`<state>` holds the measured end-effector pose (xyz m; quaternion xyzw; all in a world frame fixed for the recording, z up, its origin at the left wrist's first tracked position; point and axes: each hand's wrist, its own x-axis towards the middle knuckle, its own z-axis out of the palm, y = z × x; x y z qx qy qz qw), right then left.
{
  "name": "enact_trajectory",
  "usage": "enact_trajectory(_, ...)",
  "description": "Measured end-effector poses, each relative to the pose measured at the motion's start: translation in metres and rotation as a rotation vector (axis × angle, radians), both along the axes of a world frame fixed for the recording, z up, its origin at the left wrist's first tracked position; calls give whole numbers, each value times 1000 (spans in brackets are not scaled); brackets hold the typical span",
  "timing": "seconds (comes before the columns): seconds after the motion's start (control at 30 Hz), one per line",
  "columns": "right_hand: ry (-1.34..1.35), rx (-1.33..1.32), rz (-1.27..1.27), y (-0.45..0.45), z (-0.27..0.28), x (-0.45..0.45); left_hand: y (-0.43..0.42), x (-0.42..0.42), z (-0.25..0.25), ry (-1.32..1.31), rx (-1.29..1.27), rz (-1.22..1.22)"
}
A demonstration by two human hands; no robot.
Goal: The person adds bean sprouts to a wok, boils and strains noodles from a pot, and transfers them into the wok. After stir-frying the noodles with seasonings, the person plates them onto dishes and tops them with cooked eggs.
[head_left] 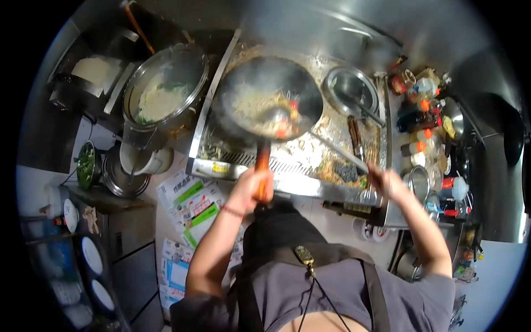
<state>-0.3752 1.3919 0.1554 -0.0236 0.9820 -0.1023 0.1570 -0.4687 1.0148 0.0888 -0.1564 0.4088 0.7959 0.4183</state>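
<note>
My left hand (pixel 250 191) is closed around the orange-brown handle (pixel 263 166) of a dark wok (pixel 304 88), which sits over the stove top. Steam rises from food (pixel 257 105) in the wok, pale strands with some red pieces. My right hand (pixel 389 183) grips the end of a long-handled ladle (pixel 338 149). Its bowl rests among the food, partly blurred by steam.
Right of the wok, a metal bowl (pixel 330 83) stands on the food-strewn stove top (pixel 301 155). Several sauce bottles (pixel 425 135) line the right side. At left are a large pot (pixel 129 105) of pale food and a bowl of chopped greens (pixel 86 166). Flattened printed cardboard (pixel 191 202) covers the floor.
</note>
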Motion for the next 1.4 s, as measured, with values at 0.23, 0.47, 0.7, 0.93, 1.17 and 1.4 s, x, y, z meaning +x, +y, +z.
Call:
enact_trajectory(0.23,153,-518,-330,-8,-9,-10,-32,36,-32,-60,170,-6)
enact_trajectory(0.47,157,-1226,-1044,-18,-51,-10,13,-50,-26,-60,140,15)
enact_trajectory(0.7,165,-1339,-1184,4,-98,-62,13,-46,-28,-46,89,-11)
enact_trajectory(0.93,-267,-1919,-1156,-39,-16,-1,14,-46,-30,-51,124,12)
enact_trajectory(1.17,366,-354,18,-84,-117,-55,15,-42,-39,-25,111,32)
enact_trajectory(1.4,-59,25,103,-3,24,12,-33,2,16,-49,38,-90)
